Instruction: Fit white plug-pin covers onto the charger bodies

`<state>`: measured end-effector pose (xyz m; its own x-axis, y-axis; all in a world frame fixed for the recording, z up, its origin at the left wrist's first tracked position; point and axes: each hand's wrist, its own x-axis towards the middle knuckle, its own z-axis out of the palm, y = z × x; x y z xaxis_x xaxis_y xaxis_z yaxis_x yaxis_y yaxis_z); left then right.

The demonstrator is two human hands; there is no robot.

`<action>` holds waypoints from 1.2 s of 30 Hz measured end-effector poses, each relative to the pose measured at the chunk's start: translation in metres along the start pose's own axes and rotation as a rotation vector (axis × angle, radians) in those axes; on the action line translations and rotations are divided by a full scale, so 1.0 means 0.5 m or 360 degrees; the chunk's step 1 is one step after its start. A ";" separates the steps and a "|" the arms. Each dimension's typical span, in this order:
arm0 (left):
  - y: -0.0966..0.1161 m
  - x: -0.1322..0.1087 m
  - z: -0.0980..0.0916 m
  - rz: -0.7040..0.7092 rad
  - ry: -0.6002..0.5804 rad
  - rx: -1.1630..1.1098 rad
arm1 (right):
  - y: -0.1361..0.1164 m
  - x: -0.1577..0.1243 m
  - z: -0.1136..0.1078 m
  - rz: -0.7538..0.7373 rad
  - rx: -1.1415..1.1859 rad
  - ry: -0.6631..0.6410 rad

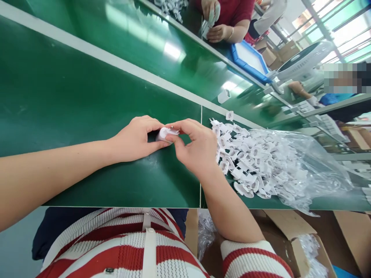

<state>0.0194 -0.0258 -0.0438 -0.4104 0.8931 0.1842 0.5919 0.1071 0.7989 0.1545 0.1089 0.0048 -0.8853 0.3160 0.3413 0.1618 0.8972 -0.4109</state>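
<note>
A small white plastic part [165, 134] sits between both my hands, just above the green table [72, 100]. My left hand [136, 139] pinches its left end with thumb and fingers. From the right, my right hand [195, 146] closes its fingertips on the same part. A heap of several similar white plastic parts [246, 158] lies just right of my right hand, spilling out of a clear plastic bag [304, 166].
Two loose white parts [223, 96] lie farther back on the table. Across the table another person's hands [216, 27] hold white parts beside a blue tray [249, 58]. A white fan [301, 61] stands at right. Cardboard boxes [292, 239] sit under the table edge.
</note>
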 end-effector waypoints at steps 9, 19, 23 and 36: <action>0.022 0.019 -0.012 -0.0486 -0.0085 -0.0421 | 0.088 0.009 -0.022 0.0141 0.0269 -0.0018; 0.132 0.058 -0.057 -0.0678 -0.0134 -0.0974 | 0.215 0.021 -0.049 0.0842 -0.0927 -0.0269; 0.105 0.106 -0.062 -0.0477 -0.0040 -0.0797 | 0.225 0.024 -0.046 0.0828 -0.0948 -0.0183; -0.162 0.351 -0.179 -0.0679 0.0736 0.0713 | 0.218 0.034 -0.062 0.0796 -0.0518 0.0059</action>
<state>-0.1625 0.0829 -0.0247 -0.8559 0.4718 0.2118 0.5012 0.6559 0.5644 0.1709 0.2218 -0.0079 -0.6522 0.7298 0.2049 0.6857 0.6833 -0.2509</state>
